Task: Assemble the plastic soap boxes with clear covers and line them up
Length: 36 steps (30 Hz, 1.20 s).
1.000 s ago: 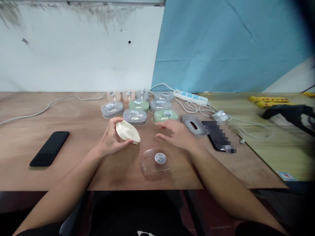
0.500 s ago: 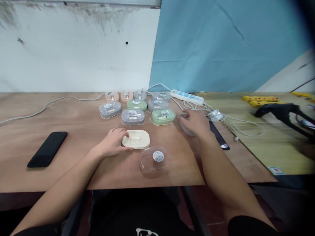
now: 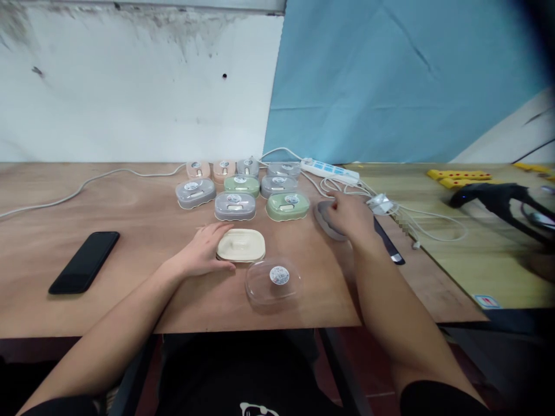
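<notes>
My left hand (image 3: pixel 203 251) lies around the left end of a cream soap-box base (image 3: pixel 241 245), fingers spread at its back corner and thumb at the front; I cannot tell whether it grips. Nearer me lies a clear lid (image 3: pixel 265 287) with a round label. My right hand (image 3: pixel 352 218) is over a shallow grey oval dish (image 3: pixel 325 218), its fingers curled down into it. Whatever those fingertips pinch is hidden, and so is the dish's right part.
Several lidded soap boxes in grey, green (image 3: pixel 287 207) and peach stand in rows behind. A phone (image 3: pixel 84 263) lies left. Back right are a power strip (image 3: pixel 330 171), cables and a white charger (image 3: pixel 380 203). A dark flat strip (image 3: pixel 392 248) lies past my right hand.
My left fingers have lifted off the cream base's rim to its outer edge. My right hand has curled its fingers into the grey dish, where they were more spread before.
</notes>
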{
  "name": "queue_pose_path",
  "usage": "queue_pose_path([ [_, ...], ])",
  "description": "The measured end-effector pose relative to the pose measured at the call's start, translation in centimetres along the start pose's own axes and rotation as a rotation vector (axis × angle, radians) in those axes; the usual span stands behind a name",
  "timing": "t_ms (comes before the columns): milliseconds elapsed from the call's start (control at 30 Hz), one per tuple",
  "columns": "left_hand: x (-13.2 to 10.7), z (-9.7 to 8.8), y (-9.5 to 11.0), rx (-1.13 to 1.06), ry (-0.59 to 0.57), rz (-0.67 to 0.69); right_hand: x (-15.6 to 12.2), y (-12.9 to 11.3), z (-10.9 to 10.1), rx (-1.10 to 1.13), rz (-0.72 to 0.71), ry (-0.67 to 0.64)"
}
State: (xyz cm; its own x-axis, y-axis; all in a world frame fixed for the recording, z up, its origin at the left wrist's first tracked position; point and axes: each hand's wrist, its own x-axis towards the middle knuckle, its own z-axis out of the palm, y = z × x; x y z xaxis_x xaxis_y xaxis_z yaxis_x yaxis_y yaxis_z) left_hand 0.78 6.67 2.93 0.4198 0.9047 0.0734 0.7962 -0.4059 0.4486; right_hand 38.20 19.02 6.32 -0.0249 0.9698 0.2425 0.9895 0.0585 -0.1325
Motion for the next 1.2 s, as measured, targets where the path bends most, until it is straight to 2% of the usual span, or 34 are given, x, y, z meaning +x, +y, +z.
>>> queue_pose_path([
  [100,-0.1,0.0,-0.2,0.004,0.005,0.026,0.0,0.1,-0.8,0.058,0.057,0.065],
  [233,0.0,0.2,0.3,0.022,0.034,0.102,0.0,0.2,0.0,-0.001,0.019,-0.044],
  [333,0.2,0.8,2.0,0.045,0.082,0.267,0.1,0.2,1.3,-0.051,-0.082,-0.147],
  [400,0.2,1.7,3.4,0.066,0.074,0.405,0.2,0.4,1.7,-0.052,-0.107,-0.14],
  [500,0.0,3.0,5.1,0.08,0.007,0.585,0.2,0.6,1.2,-0.023,-0.05,0.029],
  [633,-0.1,3.9,5.4,0.033,0.015,0.698,-0.1,0.1,-0.1,0.218,-0.047,0.429],
  [733,-0.1,3.7,5.0,-0.002,0.109,0.721,-0.7,-1.3,0.1,0.474,-0.16,0.625],
  [800,0.0,3.4,4.8,-0.011,0.174,0.742,-1.4,-2.6,0.9,0.652,-0.246,0.637],
  [900,0.1,3.1,4.7,-0.017,0.28,0.761,-2.9,-4.9,2.3,0.885,-0.361,0.52],
  [967,0.2,2.8,4.5,-0.003,0.403,0.751,-4.1,-6.3,2.6,0.955,-0.467,0.417],
  [1100,0.4,2.1,3.5,0.05,0.739,0.609,-6.5,-8.6,1.8,0.925,-0.812,0.301],
  [1200,0.5,1.6,3.0,0.106,0.814,0.532,-7.6,-9.8,1.1,0.841,-1.037,0.302],
])
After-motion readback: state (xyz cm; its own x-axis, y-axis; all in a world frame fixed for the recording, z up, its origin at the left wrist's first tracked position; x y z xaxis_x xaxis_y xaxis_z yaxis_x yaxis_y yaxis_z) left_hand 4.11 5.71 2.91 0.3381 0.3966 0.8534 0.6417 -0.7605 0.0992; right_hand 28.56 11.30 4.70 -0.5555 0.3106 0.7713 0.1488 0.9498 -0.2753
